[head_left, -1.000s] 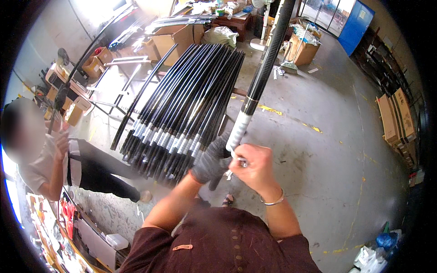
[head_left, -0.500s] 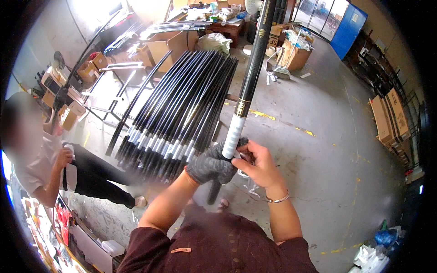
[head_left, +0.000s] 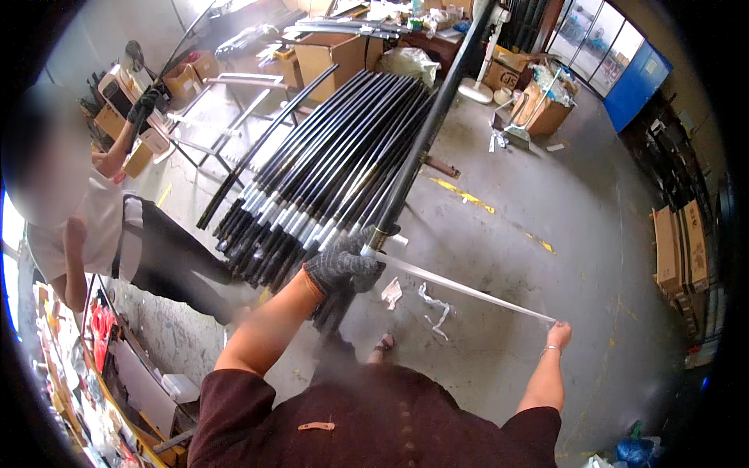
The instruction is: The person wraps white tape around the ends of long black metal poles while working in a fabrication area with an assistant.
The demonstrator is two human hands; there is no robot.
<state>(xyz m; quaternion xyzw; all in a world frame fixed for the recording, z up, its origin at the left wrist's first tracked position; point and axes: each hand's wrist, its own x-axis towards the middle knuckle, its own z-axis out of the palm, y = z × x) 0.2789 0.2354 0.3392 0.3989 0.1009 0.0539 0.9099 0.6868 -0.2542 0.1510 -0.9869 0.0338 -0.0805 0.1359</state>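
In a dark grey glove, my left hand (head_left: 347, 265) is closed round the lower part of a long black pole (head_left: 438, 129). The pole slants up and away to the right. From the pole beside my glove a narrow white strip (head_left: 460, 285) runs taut to the right. Its far end is pinched in the closed fingers of my bare right hand (head_left: 559, 335), held well out to the side. Beyond my left hand lies a row of similar black poles (head_left: 335, 156) with white bands near their closer ends.
White scraps (head_left: 437, 312) lie on the grey floor. At the left a person (head_left: 86, 210) stands holding a dark pole in a gloved hand. Cardboard boxes (head_left: 328, 66) sit behind the row of poles. A dustpan (head_left: 511, 134) stands by an open box (head_left: 544, 109).
My right hand has swung from beside my left hand far out to the right, drawing the white strip out straight. The pole in my left hand has tilted further right.
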